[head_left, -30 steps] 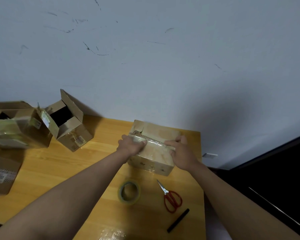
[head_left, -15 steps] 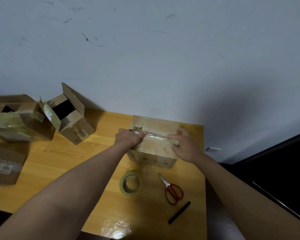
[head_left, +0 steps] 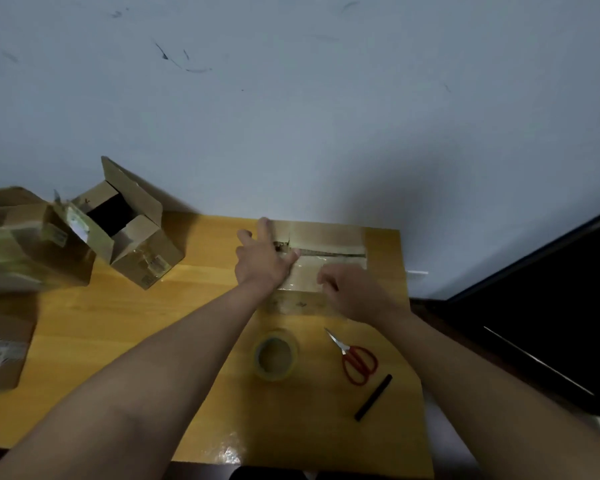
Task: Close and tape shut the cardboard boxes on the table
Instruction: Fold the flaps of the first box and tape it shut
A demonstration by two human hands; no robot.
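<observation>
A small cardboard box (head_left: 329, 237) sits at the far side of the wooden table (head_left: 118, 323), against the wall. Its top flaps are down, with a rough seam across the middle and clear tape (head_left: 309, 271) over the near half. My left hand (head_left: 262, 258) lies flat on the box's left end, fingers spread. My right hand (head_left: 357, 296) rests on the taped near edge with its fingers curled; I see nothing held in it. An open box (head_left: 136, 247) stands tilted at the left, flaps up.
A roll of clear tape (head_left: 276, 355), red-handled scissors (head_left: 357, 362) and a black stick (head_left: 373, 396) lie near me. Two more boxes, one taped (head_left: 25, 251) and one labelled (head_left: 0, 351), sit at the far left. The table's right edge drops off beside the scissors.
My left hand has opened from a grip on the box's left end to flat, spread fingers. My right hand has slid left from the right end to the middle of the near edge.
</observation>
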